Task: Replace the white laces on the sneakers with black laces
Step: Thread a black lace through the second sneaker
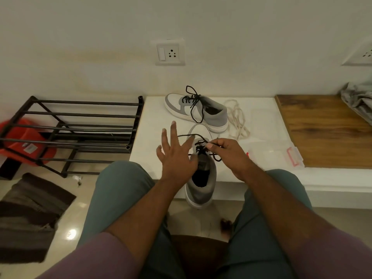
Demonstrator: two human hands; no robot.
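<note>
A grey and white sneaker [202, 186] lies on the white ledge [153, 137] in front of me, heel toward me and hanging over the edge. A black lace [198, 148] runs through its eyelets. My right hand [229, 156] pinches an end of that lace above the tongue. My left hand [177, 154] hovers over the shoe's left side with fingers spread; a loop of the lace passes behind them. A second sneaker [201, 111] with black laces [193, 99] lies farther back. The white laces [237, 121] lie in a loose heap to its right.
A black metal shoe rack [76, 127] stands left of the ledge, a red tub [22, 143] behind it. A clear plastic packet [281, 154] lies right of my hand, beside a wooden board [326, 129]. A dark mat [30, 214] lies on the floor. Grey cloth [358, 99] sits at far right.
</note>
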